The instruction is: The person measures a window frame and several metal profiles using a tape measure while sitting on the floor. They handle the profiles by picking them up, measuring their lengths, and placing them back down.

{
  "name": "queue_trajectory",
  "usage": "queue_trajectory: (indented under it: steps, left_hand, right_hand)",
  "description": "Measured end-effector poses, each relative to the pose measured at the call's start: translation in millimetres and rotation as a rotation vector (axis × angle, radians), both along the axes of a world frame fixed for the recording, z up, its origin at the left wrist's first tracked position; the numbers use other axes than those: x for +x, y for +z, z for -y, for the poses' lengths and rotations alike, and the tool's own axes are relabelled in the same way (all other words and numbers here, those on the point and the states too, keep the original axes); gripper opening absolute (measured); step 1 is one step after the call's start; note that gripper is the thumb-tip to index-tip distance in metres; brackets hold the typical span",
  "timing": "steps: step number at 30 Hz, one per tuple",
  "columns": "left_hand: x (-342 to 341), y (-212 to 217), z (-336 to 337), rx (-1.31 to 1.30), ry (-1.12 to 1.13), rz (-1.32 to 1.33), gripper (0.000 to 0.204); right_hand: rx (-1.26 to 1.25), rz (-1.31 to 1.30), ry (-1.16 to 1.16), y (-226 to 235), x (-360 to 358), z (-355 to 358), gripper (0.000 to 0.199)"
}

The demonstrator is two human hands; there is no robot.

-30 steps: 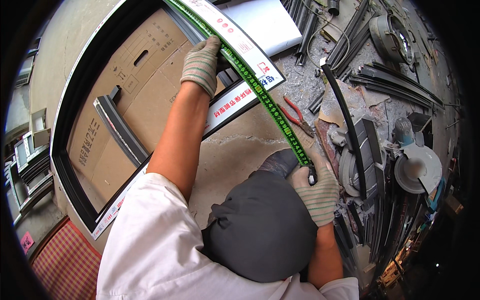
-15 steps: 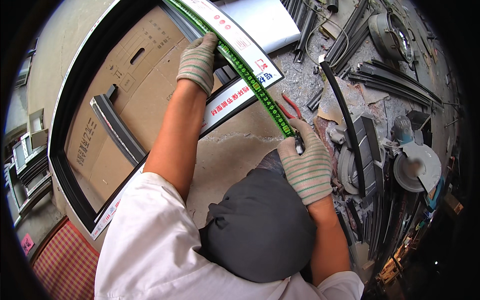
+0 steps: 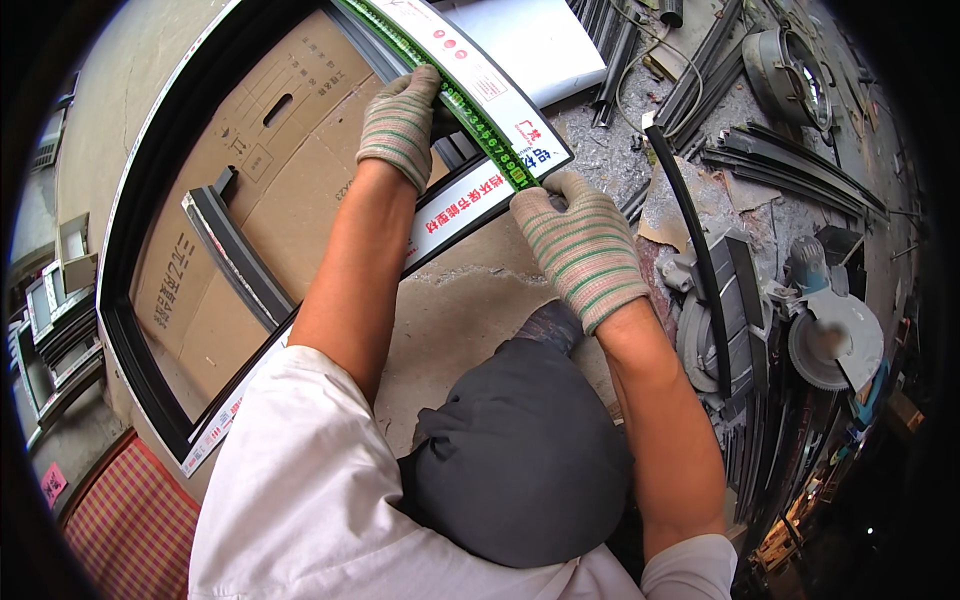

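A green tape measure blade [image 3: 480, 125] lies along the right-hand bar of a large dark metal frame [image 3: 450, 212], which has white printed film on its faces. My left hand [image 3: 400, 130], in a striped knit glove, is closed at the bar's inner edge, its fingertips pressing the tape. At the frame's near right corner my right hand [image 3: 583, 245], gloved alike, is closed around the near end of the tape; the case is hidden by the glove.
Flat cardboard [image 3: 310, 120] lies inside the frame, with a short grey profile [image 3: 235, 255] on it. To the right are a circular saw [image 3: 835, 335], a long black strip [image 3: 690, 230], stacked dark profiles [image 3: 790, 165] and a round metal drum [image 3: 785, 75]. A checked cloth [image 3: 135, 520] is at lower left.
My right hand has moved up and left to the frame's corner, leaving less tape exposed. Red-handled pliers seen before are now hidden behind it. My left hand stays nearly in place.
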State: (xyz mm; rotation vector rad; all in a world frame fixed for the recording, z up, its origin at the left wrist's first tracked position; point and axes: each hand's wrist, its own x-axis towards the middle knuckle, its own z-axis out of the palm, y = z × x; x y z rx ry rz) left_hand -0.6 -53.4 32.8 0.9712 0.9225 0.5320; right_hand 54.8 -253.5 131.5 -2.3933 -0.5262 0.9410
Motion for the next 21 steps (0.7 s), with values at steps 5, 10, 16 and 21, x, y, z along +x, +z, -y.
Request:
queue_trajectory:
  steps: [5,10,16,21]
  left_hand:
    - [-0.1,2.0,0.8,0.003,0.002,-0.015,0.035]
    - [-0.1,1.6,0.7,-0.018,0.014,-0.011,0.035]
    - [-0.1,0.2,-0.5,-0.031,0.002,-0.013,0.036]
    - [-0.5,-4.2,-3.0,-0.069,-0.004,-0.009,0.036]
  right_hand:
    - [0.071,-0.014,-0.032,-3.2,-1.4,0.2,0.052]
    - [0.080,-0.005,-0.022,-3.0,-1.7,1.1,0.055]
    - [0.112,-0.048,-0.032,1.6,-1.2,2.1,0.052]
    - [0.108,0.001,-0.004,-3.3,-4.3,6.0,0.055]
